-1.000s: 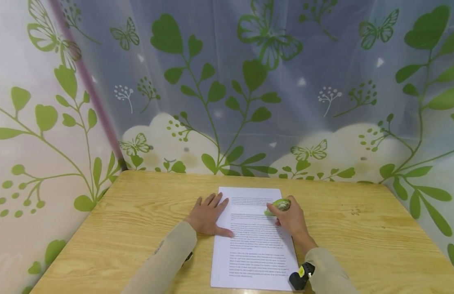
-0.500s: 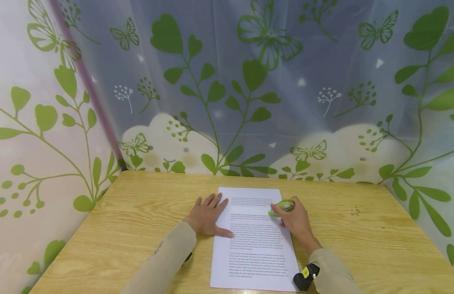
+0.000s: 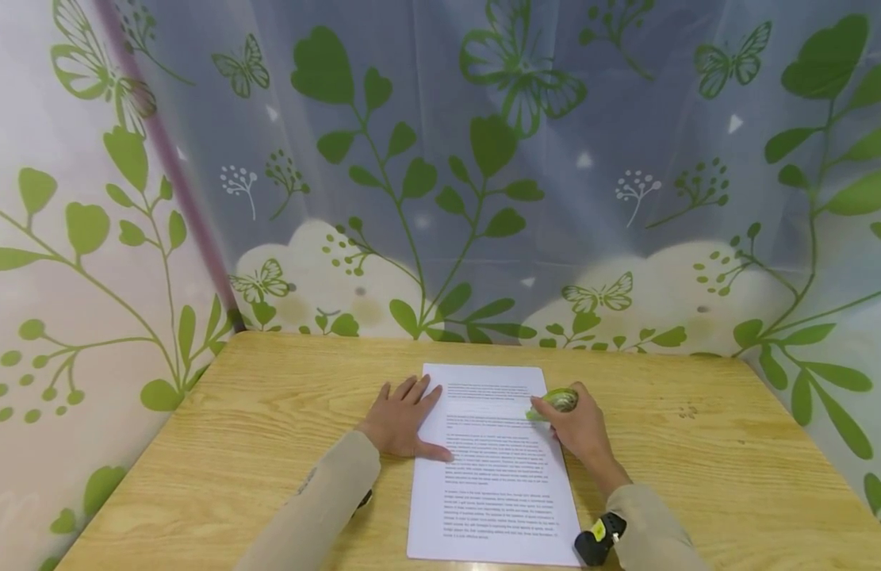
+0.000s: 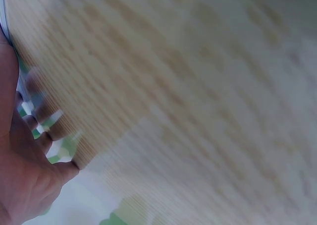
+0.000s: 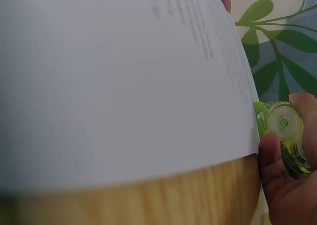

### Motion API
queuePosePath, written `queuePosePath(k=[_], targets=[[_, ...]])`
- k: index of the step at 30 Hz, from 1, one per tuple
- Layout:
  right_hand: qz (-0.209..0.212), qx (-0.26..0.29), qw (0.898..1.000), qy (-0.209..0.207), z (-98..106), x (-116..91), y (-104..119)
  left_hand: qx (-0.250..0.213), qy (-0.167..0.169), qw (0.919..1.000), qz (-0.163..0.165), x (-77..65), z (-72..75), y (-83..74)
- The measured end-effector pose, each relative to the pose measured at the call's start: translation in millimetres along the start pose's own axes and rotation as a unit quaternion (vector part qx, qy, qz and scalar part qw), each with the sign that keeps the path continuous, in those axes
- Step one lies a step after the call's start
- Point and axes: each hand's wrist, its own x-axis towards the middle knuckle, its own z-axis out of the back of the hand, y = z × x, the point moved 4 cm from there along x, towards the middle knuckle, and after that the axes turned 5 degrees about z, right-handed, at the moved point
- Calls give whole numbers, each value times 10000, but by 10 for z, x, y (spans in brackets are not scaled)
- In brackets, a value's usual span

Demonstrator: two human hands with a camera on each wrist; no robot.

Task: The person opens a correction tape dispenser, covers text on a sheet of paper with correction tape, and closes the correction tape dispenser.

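Note:
A printed sheet of paper (image 3: 483, 476) lies on the table, its text in several blocks. My left hand (image 3: 404, 420) rests spread on the sheet's left edge, fingers straight and thumb over the text. In the left wrist view the same hand (image 4: 29, 170) shows only at the far left. Between thumb and fingers, my right hand (image 3: 584, 427) pinches a green see-through correction tape (image 3: 563, 400) near the sheet's upper right edge. The right wrist view shows the round reel inside the correction tape (image 5: 283, 123), with its tip right at the paper's surface.
The wooden table (image 3: 697, 460) extends on both sides of the sheet. Behind and to the left hangs a curtain (image 3: 426, 198) printed with leaves and butterflies. A black device (image 3: 599, 539) is strapped to the right wrist, close to the sheet's lower right corner.
My right hand has slid rightward with the correction tape, along the upper text toward the sheet's right edge. The left hand stays in place on the paper.

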Motion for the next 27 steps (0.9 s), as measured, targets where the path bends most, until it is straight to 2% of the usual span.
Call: queuePosePath(k=[12,27], targets=[[47,-18,10000,26,39,19,-31,-8,34,10000,14,-4,1,-3],[-52,282,9995,134,64,15,-84,-8,-1,10000,4,-2,-10,8]])
